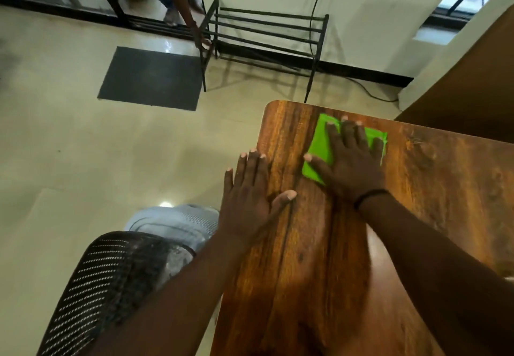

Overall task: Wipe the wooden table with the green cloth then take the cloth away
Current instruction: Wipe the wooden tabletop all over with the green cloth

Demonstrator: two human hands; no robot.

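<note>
Flat: R hand (351, 160) on green cloth (319, 147), L hand (250, 197) on wooden table (445, 188) edge.

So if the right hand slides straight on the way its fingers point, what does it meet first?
Nothing on the wooden table, it seems: the right hand, flat on the green cloth, points at the table's far edge, close ahead. Beyond is open floor, then probably the black metal rack; depth is unclear.

Bare wooden table (434, 188) rightward — left hand (250, 199) (flat) blocks left edge.
</note>
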